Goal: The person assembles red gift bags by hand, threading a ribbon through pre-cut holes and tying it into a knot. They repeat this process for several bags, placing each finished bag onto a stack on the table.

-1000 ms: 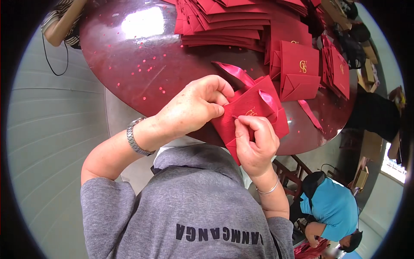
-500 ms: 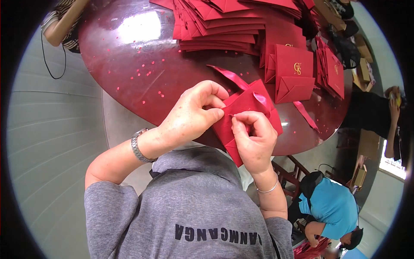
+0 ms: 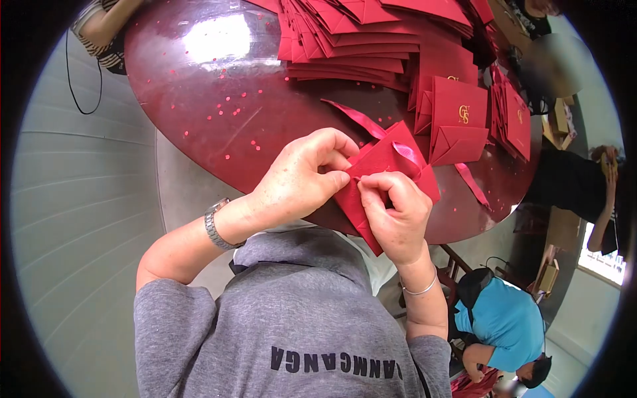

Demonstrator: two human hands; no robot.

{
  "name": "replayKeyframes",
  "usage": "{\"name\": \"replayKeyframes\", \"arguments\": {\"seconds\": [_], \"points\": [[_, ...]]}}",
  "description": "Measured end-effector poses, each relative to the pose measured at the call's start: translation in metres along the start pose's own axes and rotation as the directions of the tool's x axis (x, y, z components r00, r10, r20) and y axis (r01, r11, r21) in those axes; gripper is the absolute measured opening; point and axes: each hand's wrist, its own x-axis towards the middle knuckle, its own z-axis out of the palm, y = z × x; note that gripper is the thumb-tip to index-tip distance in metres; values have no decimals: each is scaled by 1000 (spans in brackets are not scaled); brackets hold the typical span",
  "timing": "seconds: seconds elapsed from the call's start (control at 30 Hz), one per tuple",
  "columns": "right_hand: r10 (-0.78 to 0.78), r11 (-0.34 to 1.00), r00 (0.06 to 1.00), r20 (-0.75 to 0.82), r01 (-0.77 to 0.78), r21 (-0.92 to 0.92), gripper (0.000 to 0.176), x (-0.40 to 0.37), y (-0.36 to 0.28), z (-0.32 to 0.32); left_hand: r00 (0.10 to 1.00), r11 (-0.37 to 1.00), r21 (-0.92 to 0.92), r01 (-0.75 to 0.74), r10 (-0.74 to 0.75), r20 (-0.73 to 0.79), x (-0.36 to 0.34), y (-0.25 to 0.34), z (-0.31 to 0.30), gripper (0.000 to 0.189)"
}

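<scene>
A red paper bag (image 3: pixel 379 156) is held tilted at the table's near edge, between my two hands. My left hand (image 3: pixel 302 174), with a metal watch on its wrist, pinches the bag's left edge between thumb and fingers. Thumb and forefinger of my right hand (image 3: pixel 398 211) are closed at the bag's face on a small red tip that looks like a ribbon end, mostly hidden by the fingers. A shiny red ribbon (image 3: pixel 406 154) loops over the bag, and another red strip (image 3: pixel 355 117) stretches out behind it.
Stacked red bags (image 3: pixel 352 53) cover the far side of the dark red table (image 3: pixel 179 126). Bags with gold lettering (image 3: pixel 458 119) stand to the right, near a loose ribbon (image 3: pixel 472 186). Red dots are scattered leftward. A person in blue (image 3: pixel 507 322) sits at lower right; others are around the table.
The view has shifted slightly, so the table and bags sit a little further right. Both hands keep their pinches on the bag, with hardly any movement between them.
</scene>
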Motion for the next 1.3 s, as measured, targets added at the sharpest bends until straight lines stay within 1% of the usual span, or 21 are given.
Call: {"name": "replayKeyframes", "arguments": {"seconds": [0.1,0.17,0.23,0.27,0.33,0.4,0.43,0.5,0.53,0.6,0.63,0.7,0.73,0.8,0.87,0.93,0.97,1.03,1.1,1.17,1.3], "points": [[-6,999,999,40,8,-45,14,2,-4,-1,997,998,11,-66,66,-33,0,-8,4,28],[191,982,978,79,-191,-13,9,6,-10,-2,990,992,39,-121,124,-62,-4,-11,9,28],[234,972,963,133,-232,-30,7,13,-12,-6,931,891,371,-262,334,-146,-10,-10,16,28],[275,962,944,182,-271,-47,6,18,-13,-8,868,795,481,-370,481,-127,-8,-14,18,27],[291,957,937,194,-284,-65,8,19,-13,-6,805,736,528,-424,574,-153,-6,-14,21,25],[65,993,986,154,-50,-104,9,18,-5,-2,831,762,518,-390,533,-158,-4,-15,18,23],[93,993,980,175,-78,-91,9,17,-8,-3,850,771,531,-351,501,-165,-2,-12,17,22],[11,997,996,88,-4,-78,8,10,-5,-1,909,834,479,-273,387,-157,4,-11,11,25],[-19,999,999,41,20,-29,9,9,-5,-2,941,917,338,-211,284,-184,6,-2,10,22],[-16,999,999,-27,17,29,15,3,-5,-2,924,840,473,-266,362,-122,11,3,2,22],[-96,995,995,-23,96,15,17,1,-3,-2,920,830,479,-287,378,-103,14,6,-3,22],[-243,970,970,-9,243,11,22,-6,4,3,958,786,572,-233,288,-5,17,13,-9,23],[-283,959,959,-23,283,-14,24,-9,6,7,953,778,577,-249,304,2,18,15,-8,23],[-334,943,940,-69,333,-21,26,-13,10,15,979,735,662,-148,203,-7,17,18,-6,24],[-328,945,944,-38,327,-30,27,-15,15,19,947,636,734,-240,321,31,17,17,-5,27],[-329,944,941,-83,330,-6,27,-15,15,21,978,661,735,-149,209,10,17,25,-3,24],[-325,945,944,-61,326,-3,26,-15,15,19,975,653,740,-164,221,21,18,23,-3,24],[-341,940,936,-83,339,-40,25,-15,13,19,989,766,631,-128,143,27,20,13,-5,22],[-336,941,941,-41,333,-51,20,-18,12,18,979,749,636,-183,200,47,18,9,-2,22],[-347,938,934,-87,343,-55,20,-17,12,18,965,757,614,-224,262,30,11,13,0,24],[-364,931,925,-109,361,-47,23,-19,13,20,987,799,589,-125,161,-9,-1,23,1,26]]}}
